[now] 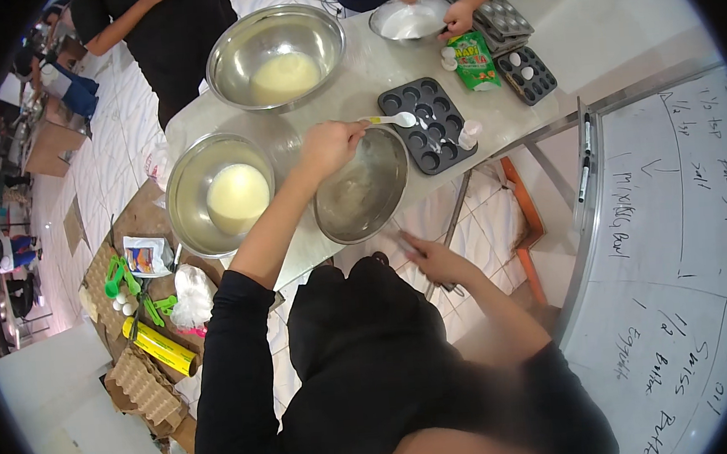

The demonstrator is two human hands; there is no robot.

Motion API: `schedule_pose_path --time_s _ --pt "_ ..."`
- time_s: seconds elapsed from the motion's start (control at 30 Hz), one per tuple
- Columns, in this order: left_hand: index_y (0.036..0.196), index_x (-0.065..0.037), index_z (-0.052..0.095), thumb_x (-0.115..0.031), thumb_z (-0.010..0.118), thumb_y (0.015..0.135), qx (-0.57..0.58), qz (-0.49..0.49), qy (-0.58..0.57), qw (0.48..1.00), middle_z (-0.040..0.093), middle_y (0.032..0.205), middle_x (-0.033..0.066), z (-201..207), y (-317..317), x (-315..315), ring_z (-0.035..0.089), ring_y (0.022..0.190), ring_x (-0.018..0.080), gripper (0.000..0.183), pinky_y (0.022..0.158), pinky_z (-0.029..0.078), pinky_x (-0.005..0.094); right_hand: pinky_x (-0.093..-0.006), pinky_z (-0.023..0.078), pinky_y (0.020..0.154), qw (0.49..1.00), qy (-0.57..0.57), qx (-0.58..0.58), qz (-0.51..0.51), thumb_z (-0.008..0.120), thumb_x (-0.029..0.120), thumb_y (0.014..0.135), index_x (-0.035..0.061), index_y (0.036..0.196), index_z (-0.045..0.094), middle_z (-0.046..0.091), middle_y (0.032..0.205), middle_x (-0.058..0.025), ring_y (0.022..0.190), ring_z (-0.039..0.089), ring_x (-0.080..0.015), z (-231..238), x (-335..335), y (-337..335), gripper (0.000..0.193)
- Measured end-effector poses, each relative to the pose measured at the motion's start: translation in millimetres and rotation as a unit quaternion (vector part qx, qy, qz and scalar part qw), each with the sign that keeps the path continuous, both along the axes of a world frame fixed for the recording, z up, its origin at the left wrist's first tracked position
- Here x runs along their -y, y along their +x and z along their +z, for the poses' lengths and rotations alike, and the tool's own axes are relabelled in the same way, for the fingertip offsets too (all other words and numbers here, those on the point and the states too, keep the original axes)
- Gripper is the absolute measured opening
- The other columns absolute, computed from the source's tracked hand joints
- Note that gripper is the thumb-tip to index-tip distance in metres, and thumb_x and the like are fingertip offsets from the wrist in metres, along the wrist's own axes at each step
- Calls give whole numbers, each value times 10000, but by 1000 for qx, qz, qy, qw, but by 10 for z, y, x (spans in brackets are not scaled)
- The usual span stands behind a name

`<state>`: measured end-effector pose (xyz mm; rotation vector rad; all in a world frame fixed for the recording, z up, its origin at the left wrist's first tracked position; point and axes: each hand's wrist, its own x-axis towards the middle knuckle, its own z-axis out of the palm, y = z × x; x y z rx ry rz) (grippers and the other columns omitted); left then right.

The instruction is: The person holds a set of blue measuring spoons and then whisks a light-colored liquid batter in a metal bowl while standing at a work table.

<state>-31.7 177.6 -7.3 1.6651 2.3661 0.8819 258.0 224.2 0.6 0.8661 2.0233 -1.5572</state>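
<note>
My left hand (330, 149) is closed on a white measuring spoon (390, 120), whose bowl holds a white substance. The spoon reaches over the near-left edge of a dark muffin pan (437, 164) with white spots on it. Below my left hand, a metal mixing bowl (327, 219) sits at the table's near edge with a thin pale residue inside. My right hand (438, 262) is closed around a metal utensil (394, 233), just right of that bowl; its end is blurred, so its kind does not show. A small whitish container (470, 133) stands at the pan's right side.
Two large metal bowls (177, 215) (223, 89) of pale yellow mixture stand left. Across the table (352, 67), another person's hands (456, 20) work at a metal bowl (379, 30). A green pouch (476, 63) and egg pan (539, 88) lie right, near a whiteboard (663, 290). Egg trays (143, 386) lie lower left.
</note>
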Motion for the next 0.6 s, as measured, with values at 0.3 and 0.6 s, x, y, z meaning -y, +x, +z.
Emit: schedule_pose_path --time_s 0.3,0.6 --pt "992 -191 690 -191 562 821 1 7 18 1000 656 749 102 -91 49 46 623 693 299 214 626 490 430 -240 438 452 963 -253 33 -92 462 332 962 247 1439 289 472 640 -11 480 491 -96 193 -28 -1 514" --pt "953 -194 704 -196 572 813 -20 1 1 1000 655 748 108 -106 42 -34 623 681 302 191 601 489 425 -236 398 398 983 -119 44 -130 461 306 965 218 1449 261 468 676 -23 463 444 -83 -78 143 -12 531"
